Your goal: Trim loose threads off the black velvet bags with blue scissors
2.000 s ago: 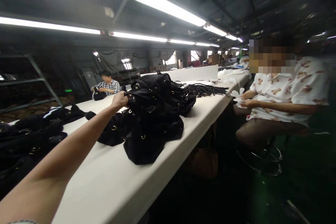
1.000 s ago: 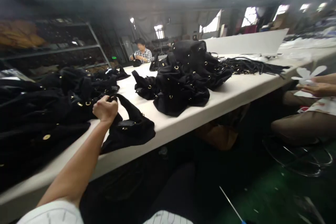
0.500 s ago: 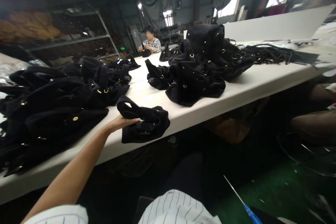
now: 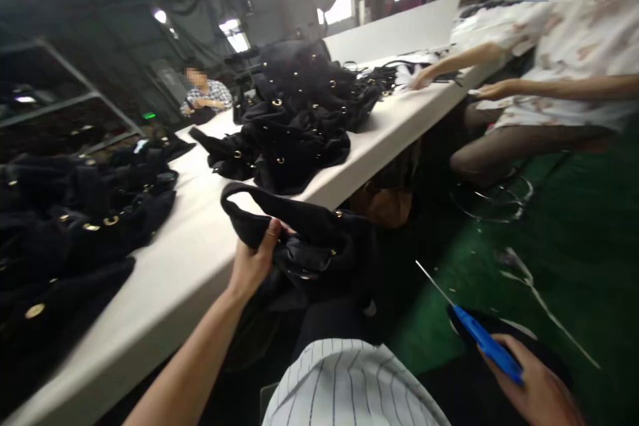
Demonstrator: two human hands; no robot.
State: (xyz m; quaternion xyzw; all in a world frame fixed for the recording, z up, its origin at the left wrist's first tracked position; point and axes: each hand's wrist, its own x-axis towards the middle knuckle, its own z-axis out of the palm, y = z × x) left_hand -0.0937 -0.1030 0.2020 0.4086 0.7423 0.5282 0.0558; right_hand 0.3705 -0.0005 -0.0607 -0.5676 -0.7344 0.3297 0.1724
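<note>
My left hand [image 4: 253,261] is closed round the base of the looped handle of a small black cloth bag [image 4: 319,239], thumb on top. The bag hangs past the table's near edge, above my lap, with gold-coloured rings on it. Low on the right, my right hand [image 4: 532,373] grips a blue-handled tool with a thin metal shaft [image 4: 488,341]. Its shaft points up and left, apart from the bag; the kind of tip is too fine to make out.
Black bags with gold fittings lie in a left heap [image 4: 90,206] and a middle heap [image 4: 299,126] on the pale table [image 4: 200,226]. At right, a seated person [image 4: 564,73] reaches onto the table. Another person [image 4: 207,96] sits beyond. A brown bag [image 4: 382,203] is underneath.
My left hand has brought the black bag off the table edge towards my lap. My view has turned right, bringing my right hand and the nearby seated person into sight.
</note>
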